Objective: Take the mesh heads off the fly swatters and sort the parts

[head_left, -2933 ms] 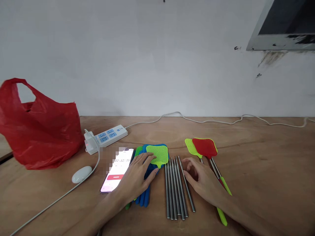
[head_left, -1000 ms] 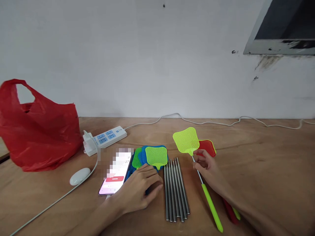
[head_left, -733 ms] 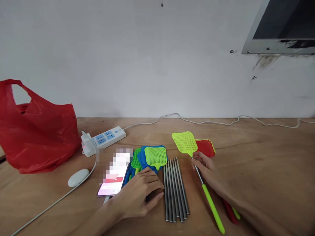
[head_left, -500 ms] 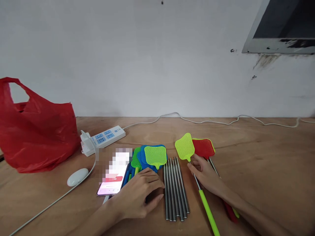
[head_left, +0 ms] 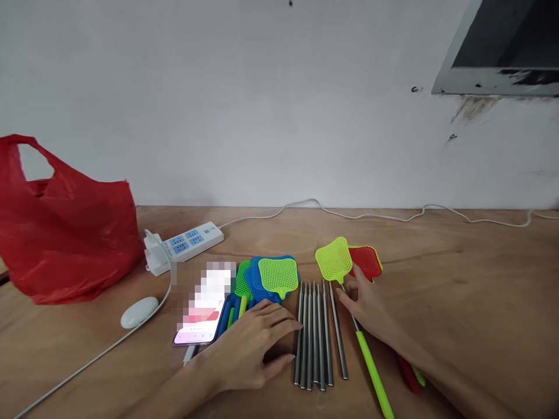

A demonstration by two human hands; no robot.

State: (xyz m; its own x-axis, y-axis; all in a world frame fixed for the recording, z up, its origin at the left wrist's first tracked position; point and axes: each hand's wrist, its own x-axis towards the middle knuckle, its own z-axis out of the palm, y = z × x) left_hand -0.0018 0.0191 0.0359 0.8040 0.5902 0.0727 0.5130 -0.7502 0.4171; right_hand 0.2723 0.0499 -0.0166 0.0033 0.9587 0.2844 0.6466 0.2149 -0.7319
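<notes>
Left hand [head_left: 257,343] lies flat and loosely spread, palm down, fingertips touching the left edge of the row of metal rods [head_left: 318,334], nothing gripped; just beyond its knuckles sits a stack of swatter heads [head_left: 271,276], blue and green with a yellow-green one on top, and their coloured handles [head_left: 233,311] poke out toward the wrist. Right hand [head_left: 369,302] is half-curled, fingers resting on the thin shaft of the yellow-green fly swatter [head_left: 334,260] just below its mesh head; cannot tell whether it is pinching the shaft or only pressing on it. That swatter lies on the table, its green grip [head_left: 374,372] running back under the right forearm, just right of the rods. Red fly swatter [head_left: 365,260] lies behind the right fingers, partly under the yellow-green head. Left of the left hand: lit phone [head_left: 203,311], then a white oval device [head_left: 139,311] on a cable. Farther left, power strip [head_left: 183,245] and red plastic bag [head_left: 65,230]. All on a bare wooden table [head_left: 480,291] against a white wall [head_left: 262,105]; a white cable [head_left: 393,216] runs along the back edge.
</notes>
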